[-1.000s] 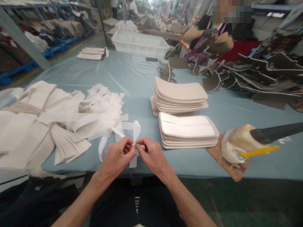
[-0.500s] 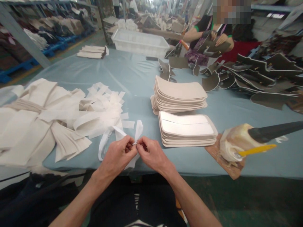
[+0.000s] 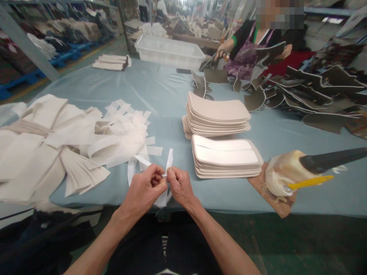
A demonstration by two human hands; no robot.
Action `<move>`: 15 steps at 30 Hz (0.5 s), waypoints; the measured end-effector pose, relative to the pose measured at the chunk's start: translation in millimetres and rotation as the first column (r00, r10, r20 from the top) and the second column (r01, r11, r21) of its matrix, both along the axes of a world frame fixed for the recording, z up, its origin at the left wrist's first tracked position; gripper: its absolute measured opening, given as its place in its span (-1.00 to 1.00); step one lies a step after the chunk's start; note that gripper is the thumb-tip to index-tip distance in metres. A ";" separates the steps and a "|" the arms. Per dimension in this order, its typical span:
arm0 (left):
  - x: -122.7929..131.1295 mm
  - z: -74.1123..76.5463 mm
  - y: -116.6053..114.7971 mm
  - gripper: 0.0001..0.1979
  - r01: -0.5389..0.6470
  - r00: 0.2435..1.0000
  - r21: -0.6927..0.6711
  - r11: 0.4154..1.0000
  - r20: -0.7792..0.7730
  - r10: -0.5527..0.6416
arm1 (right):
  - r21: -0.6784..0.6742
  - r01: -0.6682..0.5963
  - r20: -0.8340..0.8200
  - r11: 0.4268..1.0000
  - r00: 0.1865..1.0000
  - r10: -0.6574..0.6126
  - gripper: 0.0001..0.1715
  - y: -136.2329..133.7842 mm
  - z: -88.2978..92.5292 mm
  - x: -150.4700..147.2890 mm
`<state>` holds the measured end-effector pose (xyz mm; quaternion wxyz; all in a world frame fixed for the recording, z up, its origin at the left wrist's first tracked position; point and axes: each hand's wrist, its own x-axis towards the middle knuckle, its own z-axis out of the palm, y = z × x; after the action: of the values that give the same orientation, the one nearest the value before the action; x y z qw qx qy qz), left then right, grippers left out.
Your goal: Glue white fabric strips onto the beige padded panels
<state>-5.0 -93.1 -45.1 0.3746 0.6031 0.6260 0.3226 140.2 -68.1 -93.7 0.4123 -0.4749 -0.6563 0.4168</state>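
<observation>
A white strip is pinched between my two hands near the table's front edge, one end standing up and other parts hanging below. My left hand has its thumb and fingers pressed together on the strip, and my right hand grips it just beside. Whether the strip is knotted there, I cannot tell. Loose white strips lie in a heap to the left, next to larger cream pieces. Right of my hands sit two stacks of rounded cream panels; the nearer stack carries a white sheet with a slit.
A glue-stained pot with a dark handle and a yellow brush stands on a brown board at right. Dark panels pile up behind it. Across the table, a person handles a dark piece near a white bin.
My hands have shifted slightly on the strip, and its upright end has become narrower. The loop at left has shrunk. Across the table, the person's hands have moved apart.
</observation>
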 end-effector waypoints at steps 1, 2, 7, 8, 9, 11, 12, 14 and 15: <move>0.6 1.5 -0.5 -0.83 0.000 1.000 0.026 1.000 -0.022 0.000 | 0.009 0.009 -0.008 1.000 1.000 -0.009 -0.48 -0.1 -1.3 0.1; 1.2 3.2 -0.9 -0.84 0.007 0.999 0.053 0.999 -0.047 -0.005 | 0.020 0.016 -0.009 1.000 1.000 -0.016 -0.48 0.0 -2.5 0.2; 2.9 5.9 -0.9 -0.86 0.043 0.988 0.101 0.994 -0.154 -0.027 | 0.112 0.029 0.026 0.993 0.999 -0.032 -0.51 -0.1 -6.4 2.1; 3.2 5.1 -0.7 -0.86 0.043 0.988 0.098 0.994 -0.154 -0.028 | 0.130 0.032 0.034 0.991 0.999 -0.036 -0.52 -0.5 -7.0 2.7; 3.4 4.2 -0.6 -0.87 0.045 0.989 0.093 0.995 -0.145 -0.031 | 0.144 0.034 0.042 0.989 0.998 -0.040 -0.53 -1.1 -7.7 3.4; 3.7 3.5 -0.5 -0.86 0.053 0.993 0.073 0.996 -0.104 -0.045 | 0.156 0.027 0.060 0.987 0.997 -0.037 -0.54 -2.8 -8.5 5.1; 3.8 4.0 -0.6 -0.85 0.059 0.995 0.057 0.997 -0.078 -0.054 | 0.156 0.019 0.069 0.988 0.997 -0.031 -0.54 -3.7 -8.6 6.2; 3.9 6.3 -1.2 -0.82 0.072 0.997 0.018 0.997 -0.026 -0.071 | 0.150 -0.008 0.089 0.989 0.996 -0.006 -0.54 -5.2 -7.9 8.6; 3.8 7.9 -1.5 -0.81 0.077 0.997 0.000 0.997 0.000 -0.077 | 0.147 -0.022 0.100 0.989 0.995 0.007 -0.54 -5.7 -7.3 9.8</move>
<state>-1.2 -94.6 -37.2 0.3868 0.6268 0.6023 0.3078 149.9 -73.8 -101.0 0.4102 -0.4585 -0.7084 0.3460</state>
